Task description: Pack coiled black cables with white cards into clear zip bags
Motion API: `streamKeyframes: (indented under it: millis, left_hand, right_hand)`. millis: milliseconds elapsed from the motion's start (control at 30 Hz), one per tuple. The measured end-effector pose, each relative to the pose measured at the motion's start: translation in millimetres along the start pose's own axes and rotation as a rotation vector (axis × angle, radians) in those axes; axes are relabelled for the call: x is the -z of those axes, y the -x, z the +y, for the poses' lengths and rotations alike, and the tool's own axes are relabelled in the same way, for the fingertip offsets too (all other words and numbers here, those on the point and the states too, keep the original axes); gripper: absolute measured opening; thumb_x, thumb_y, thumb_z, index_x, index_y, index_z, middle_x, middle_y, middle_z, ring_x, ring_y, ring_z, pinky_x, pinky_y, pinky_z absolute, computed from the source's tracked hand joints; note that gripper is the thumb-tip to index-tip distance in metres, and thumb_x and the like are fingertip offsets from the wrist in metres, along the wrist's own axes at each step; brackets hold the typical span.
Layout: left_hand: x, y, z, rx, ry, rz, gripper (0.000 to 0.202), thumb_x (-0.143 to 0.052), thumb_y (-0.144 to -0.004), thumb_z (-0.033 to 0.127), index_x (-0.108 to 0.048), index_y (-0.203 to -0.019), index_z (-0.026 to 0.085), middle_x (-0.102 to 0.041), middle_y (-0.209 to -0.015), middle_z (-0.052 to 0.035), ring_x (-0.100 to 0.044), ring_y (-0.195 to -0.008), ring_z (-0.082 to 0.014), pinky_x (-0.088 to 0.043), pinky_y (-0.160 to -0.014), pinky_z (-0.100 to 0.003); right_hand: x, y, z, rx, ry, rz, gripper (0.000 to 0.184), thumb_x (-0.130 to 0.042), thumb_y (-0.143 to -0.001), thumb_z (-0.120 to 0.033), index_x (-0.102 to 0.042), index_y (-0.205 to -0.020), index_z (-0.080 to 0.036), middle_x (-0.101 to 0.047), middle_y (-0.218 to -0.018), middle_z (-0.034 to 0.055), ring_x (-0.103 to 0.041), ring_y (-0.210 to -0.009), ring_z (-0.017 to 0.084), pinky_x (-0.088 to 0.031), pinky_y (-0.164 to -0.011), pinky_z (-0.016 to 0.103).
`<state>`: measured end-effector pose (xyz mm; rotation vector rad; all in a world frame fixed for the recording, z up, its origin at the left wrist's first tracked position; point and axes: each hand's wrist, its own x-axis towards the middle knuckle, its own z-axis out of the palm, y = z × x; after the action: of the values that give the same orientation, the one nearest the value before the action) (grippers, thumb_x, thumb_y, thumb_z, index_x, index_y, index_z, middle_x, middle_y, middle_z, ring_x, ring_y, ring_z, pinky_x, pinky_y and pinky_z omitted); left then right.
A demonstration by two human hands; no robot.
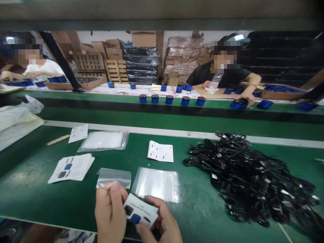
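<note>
Printed card [140, 211], pinched between our left hand [110, 212] and right hand [160, 221] at the near edge of the green table [32, 189]; heading too blurred to read. Just beyond: clear zip bags [155, 185]; far right: bundled black cables [248, 177].

Printed card [140, 211]: text too blurred to read.

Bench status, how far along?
Done: little shows; the clear bags look unfilled. In hand: a printed card between the left hand and right hand. Left: a leaflet stack and a big heap of black cables sit untouched.
</note>
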<state>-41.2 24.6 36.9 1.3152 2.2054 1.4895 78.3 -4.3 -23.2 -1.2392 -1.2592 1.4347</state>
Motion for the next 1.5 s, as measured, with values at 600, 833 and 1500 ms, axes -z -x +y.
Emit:
streamKeyframes:
  millis: [600,833,1500]
  left_hand:
    - [-2.7,11.4,3.7,0.033,-0.099,-0.165,0.025,-0.044,-0.086,0.043,-0.044,-0.068,0.026,-0.052,-0.047,0.0095,-0.052,-0.044,-0.0122,-0.038,-0.050,-0.021]
    - [-1.4,17.8,-1.5,-0.202,-0.168,-0.271,0.021,-0.047,-0.086,0.039,-0.056,-0.074,0.024,-0.060,-0.052,0.0078,-0.055,-0.043,-0.0098,-0.040,-0.045,-0.016]
    - [-15.4,43.9,-14.9,-0.575,-0.216,-0.250,0.017,-0.037,-0.091,0.019,-0.053,-0.088,0.023,-0.045,-0.100,-0.0049,-0.053,-0.083,-0.0185,-0.045,-0.071,-0.031]
  right_hand:
    - [30.6,-14.1,-42.4,0.364,0.374,0.031,0.021,-0.056,-0.078,-0.018,-0.066,-0.059,-0.016,-0.063,-0.053,0.0024,-0.059,-0.048,0.013,-0.040,-0.048,0.020]
    - [32.7,-15.1,-39.6,0.828,0.500,0.172,0.016,-0.054,-0.082,-0.008,-0.066,-0.076,-0.014,-0.057,-0.053,0.0010,-0.052,-0.044,0.011,-0.038,-0.044,0.020]
    - [65.0,-19.1,-67.8,0.235,0.572,-0.531,0.028,-0.039,-0.087,-0.012,-0.065,-0.098,-0.015,-0.070,-0.080,0.0074,-0.068,-0.065,0.016,-0.051,-0.059,0.019]
